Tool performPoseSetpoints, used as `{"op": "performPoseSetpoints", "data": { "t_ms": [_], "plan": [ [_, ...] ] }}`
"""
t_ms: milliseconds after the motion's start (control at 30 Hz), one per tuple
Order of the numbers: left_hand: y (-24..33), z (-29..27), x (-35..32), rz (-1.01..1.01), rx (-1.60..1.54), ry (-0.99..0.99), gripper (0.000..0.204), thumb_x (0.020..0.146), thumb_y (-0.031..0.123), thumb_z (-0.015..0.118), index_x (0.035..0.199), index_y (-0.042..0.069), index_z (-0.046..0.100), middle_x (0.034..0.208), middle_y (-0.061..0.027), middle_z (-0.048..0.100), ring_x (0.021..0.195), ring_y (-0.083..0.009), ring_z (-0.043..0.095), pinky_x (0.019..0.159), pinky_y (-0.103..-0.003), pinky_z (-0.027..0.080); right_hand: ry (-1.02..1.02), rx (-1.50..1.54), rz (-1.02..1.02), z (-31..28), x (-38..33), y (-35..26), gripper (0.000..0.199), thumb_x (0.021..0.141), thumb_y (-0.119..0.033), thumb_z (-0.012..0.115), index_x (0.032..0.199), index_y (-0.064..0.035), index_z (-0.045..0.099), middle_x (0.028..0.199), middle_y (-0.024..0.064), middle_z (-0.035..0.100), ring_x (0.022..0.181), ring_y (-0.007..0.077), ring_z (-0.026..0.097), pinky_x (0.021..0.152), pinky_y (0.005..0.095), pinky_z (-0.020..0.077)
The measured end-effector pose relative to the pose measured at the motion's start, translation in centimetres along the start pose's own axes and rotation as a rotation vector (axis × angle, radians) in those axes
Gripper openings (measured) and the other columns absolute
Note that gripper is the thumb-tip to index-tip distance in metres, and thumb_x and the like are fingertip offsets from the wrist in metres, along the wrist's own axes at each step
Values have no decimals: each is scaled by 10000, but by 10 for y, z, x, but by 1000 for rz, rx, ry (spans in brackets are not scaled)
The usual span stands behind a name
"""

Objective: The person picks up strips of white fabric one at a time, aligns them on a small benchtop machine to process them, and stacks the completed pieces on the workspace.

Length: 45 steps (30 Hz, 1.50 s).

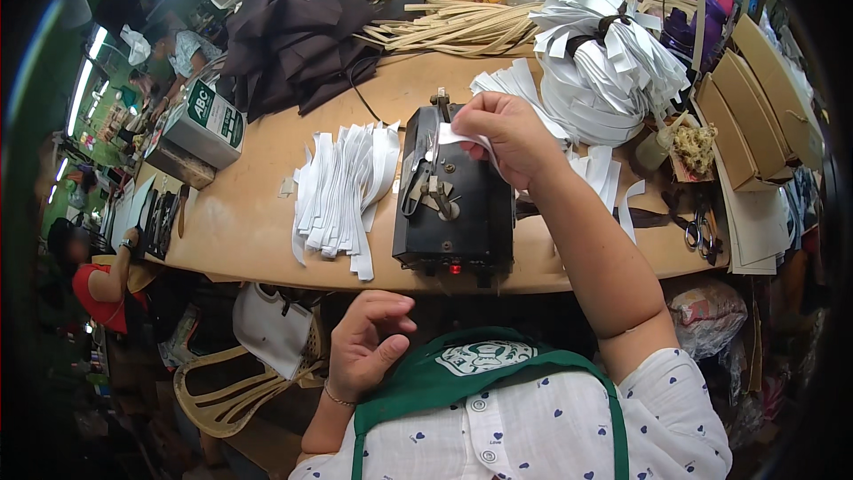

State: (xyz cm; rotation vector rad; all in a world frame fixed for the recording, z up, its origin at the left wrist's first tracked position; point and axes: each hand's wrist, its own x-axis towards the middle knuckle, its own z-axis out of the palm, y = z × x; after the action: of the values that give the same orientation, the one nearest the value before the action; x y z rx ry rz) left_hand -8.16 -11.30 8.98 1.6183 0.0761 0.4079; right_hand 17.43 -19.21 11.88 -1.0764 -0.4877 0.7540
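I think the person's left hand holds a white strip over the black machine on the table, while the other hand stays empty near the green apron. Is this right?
Not quite: the head view shows the right hand holding the white strip over the black machine. It is the left hand that is empty near the green apron.

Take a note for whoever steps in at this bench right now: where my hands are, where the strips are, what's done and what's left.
Right hand: pinching one white strip over the black bench-top machine, whose red light is on.
Left hand: empty, fingers loosely curled, down near the lap below the table edge.
Done, by the look of it: a spread pile of white strips left of the machine.
Left, probably: the big tied bundle of white strips behind the machine, plus loose strips to its right.
Scissors lie at the right edge.
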Motion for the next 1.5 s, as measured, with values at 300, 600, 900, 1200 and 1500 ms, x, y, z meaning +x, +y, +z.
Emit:
{"op": "performPoseSetpoints", "data": {
  "t_ms": [300, 600, 900, 1200, 1500],
  "plan": [
    [-23, 88, 51, -825, -1146, -518, 653, 793, 569, 252, 1108, 28, 437, 956, -57, 530, 738, -107, 507, 610, -210, 374, -367, 459, -60, -14, -93, -14, 88, 664, -11, 570, 700, 0, 491, 589, 82, 504, 502, 135, 477, 475, 228, 372],
    [-39, 170, 83, -417, -659, -147, 264, 870, 266, 379, 843, 47, 524, 670, 6, 503, 552, -53, 456, 499, -175, 371, -219, 28, -141, -83, -164, -33, 114, 640, -22, 603, 694, 24, 514, 596, 60, 523, 556, 126, 486, 553, 221, 378],
    [-52, 180, 76, -374, -354, -130, 239, 852, 208, 410, 799, 17, 543, 631, -4, 500, 558, -59, 441, 500, -205, 358, 200, -207, -30, -77, -159, 3, 142, 762, -113, 569, 837, 7, 556, 712, 12, 557, 607, 57, 508, 517, 183, 411],
    [-7, 91, 46, -37, 382, -760, 339, 789, 225, 505, 1025, -17, 488, 908, -159, 522, 836, -234, 525, 725, -295, 410, 27, -47, 74, -59, -79, -5, 151, 783, -93, 522, 892, 12, 522, 779, 52, 564, 671, 116, 546, 637, 222, 443],
    [-15, 6, -30, -428, -161, -198, 386, 770, 200, 545, 1070, -33, 476, 974, -89, 482, 886, -167, 500, 788, -252, 393, -169, 213, 100, -19, -7, 3, 97, 720, -42, 586, 780, -14, 516, 727, 71, 560, 606, 115, 547, 559, 211, 460]
  ]
}}
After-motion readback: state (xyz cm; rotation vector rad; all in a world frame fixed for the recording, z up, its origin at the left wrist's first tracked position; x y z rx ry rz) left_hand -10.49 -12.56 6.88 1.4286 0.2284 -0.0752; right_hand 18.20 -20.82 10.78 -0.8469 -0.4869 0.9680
